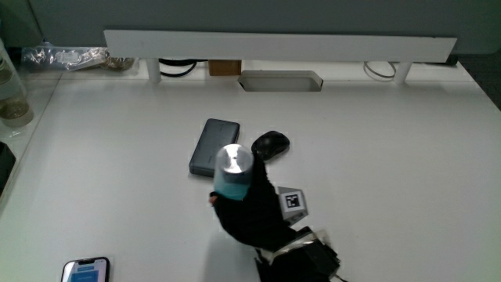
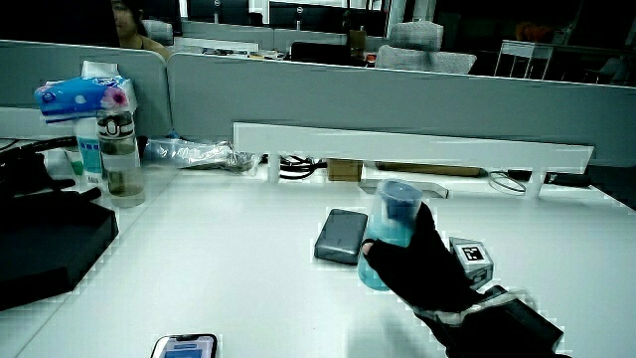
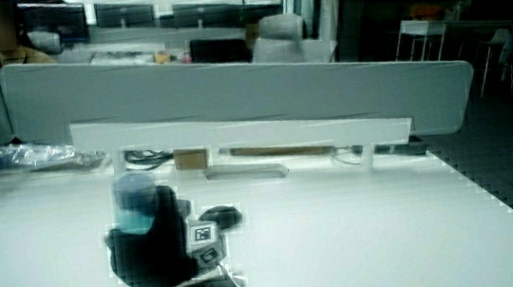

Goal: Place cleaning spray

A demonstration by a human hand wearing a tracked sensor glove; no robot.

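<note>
- I am seeing the hand wrapping its fingers around the cleaning spray, a pale teal container with a silvery cap, gripping it about the body.
- In the main view the cleaning spray is standing roughly upright in that grasp, its cap facing up, just on the person's side of the dark phone and the black mouse.
- I cannot tell whether its base is touching the table or sitting slightly above it.
- In a side view the cleaning spray is showing beside the dark phone, with the hand closing on it from the person's side; the patterned cube is riding on the back of the glove.
- In a side view the hand is covering most of the cleaning spray, and the black mouse is lying just beside the cube.
- The dark phone is lying flat, and the black mouse is sitting just beside it without clearly touching it.
- A second phone with a lit screen is resting at the table's edge nearest the person, well apart from the hand.
- A clear bottle is standing near the partition, with a blue tissue pack beside it and a crumpled plastic bag lying near both.
- A white raised shelf is running along the table just in front of the partition.
</note>
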